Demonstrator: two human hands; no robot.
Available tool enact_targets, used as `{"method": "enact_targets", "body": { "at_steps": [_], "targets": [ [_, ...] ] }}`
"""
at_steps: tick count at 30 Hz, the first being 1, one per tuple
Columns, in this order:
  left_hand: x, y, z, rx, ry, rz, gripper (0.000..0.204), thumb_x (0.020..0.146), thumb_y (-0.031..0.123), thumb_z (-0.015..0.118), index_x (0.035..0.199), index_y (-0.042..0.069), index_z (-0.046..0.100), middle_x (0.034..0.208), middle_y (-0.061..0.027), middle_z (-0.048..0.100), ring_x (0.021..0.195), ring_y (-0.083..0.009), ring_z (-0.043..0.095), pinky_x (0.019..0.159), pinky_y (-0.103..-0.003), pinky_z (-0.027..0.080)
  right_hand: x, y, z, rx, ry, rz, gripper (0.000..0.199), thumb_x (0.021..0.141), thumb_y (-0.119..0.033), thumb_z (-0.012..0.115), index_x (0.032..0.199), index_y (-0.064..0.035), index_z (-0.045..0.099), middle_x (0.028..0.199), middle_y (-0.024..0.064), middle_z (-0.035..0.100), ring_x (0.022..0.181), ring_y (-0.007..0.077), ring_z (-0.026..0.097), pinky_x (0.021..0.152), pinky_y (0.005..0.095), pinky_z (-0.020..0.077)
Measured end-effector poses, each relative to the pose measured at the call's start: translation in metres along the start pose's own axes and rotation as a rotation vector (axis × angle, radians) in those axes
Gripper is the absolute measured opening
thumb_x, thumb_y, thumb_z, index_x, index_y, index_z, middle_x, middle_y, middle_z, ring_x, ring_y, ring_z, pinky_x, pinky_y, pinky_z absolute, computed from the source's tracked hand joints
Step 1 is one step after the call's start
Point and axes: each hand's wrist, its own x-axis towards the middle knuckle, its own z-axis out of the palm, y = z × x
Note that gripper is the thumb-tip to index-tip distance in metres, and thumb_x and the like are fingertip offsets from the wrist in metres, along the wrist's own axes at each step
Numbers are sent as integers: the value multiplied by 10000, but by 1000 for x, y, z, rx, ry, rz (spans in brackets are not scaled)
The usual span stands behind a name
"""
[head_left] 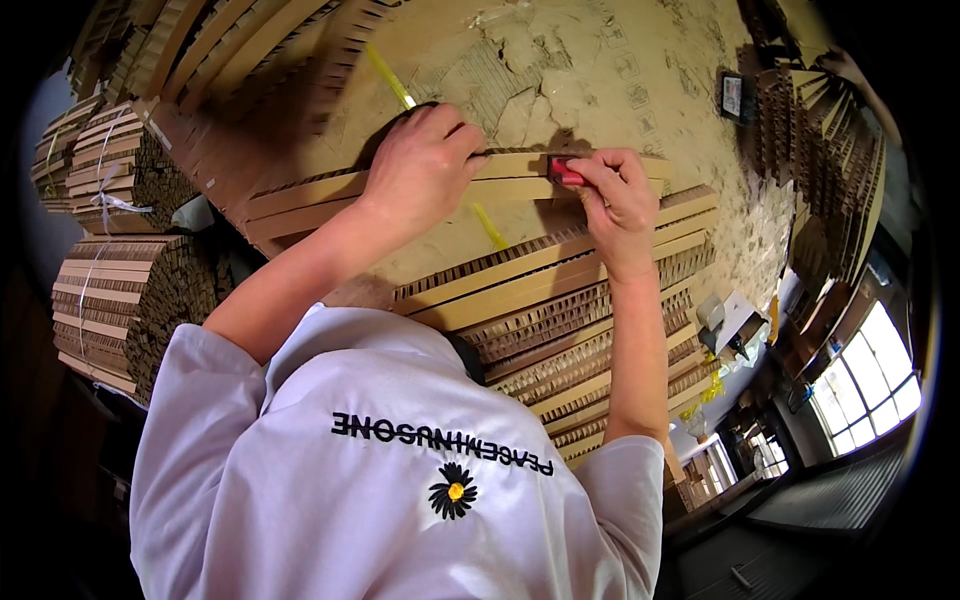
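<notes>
Two long honeycomb cardboard strips (510,187) lie side by side across the work surface. My left hand (425,165) is closed over them left of the middle, its fingers curled over the far edge and partly hidden. Toward their right end, my right hand (622,205) pinches a small red block (566,170) with a dark edge against the strips. What kind of tool the block is cannot be made out. A yellow strap (390,77) runs beyond my left hand, and a yellow piece in line with it shows on the near side of the strips.
More honeycomb strips (560,275) lie in rows close to my body. Tied bundles (105,300) stand at left, and further strips (240,50) are stacked far left. A black flat case (732,97) lies on the worn board (690,140). Another person's arm (865,85) shows far right.
</notes>
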Motion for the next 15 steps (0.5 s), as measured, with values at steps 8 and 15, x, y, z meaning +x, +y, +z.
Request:
{"method": "enact_targets", "body": {
  "at_steps": [8,15],
  "targets": [
    [2,5,6,13,-34,-102,146,830,130,767,896,72,650,947,-122,588,933,-362,620,798,-472,528,9,-6,-2,-106,6,-48,310,702,95,759,959,-78,756,902,80,670,780,252,679,658,331,548],
    [4,8,1,31,-79,-125,145,845,137,770,901,71,654,956,-113,583,961,-352,606,819,-479,511,13,-8,-4,-113,-39,-42,334,661,107,749,949,-61,749,928,84,683,812,277,693,684,355,565]
  ]
}}
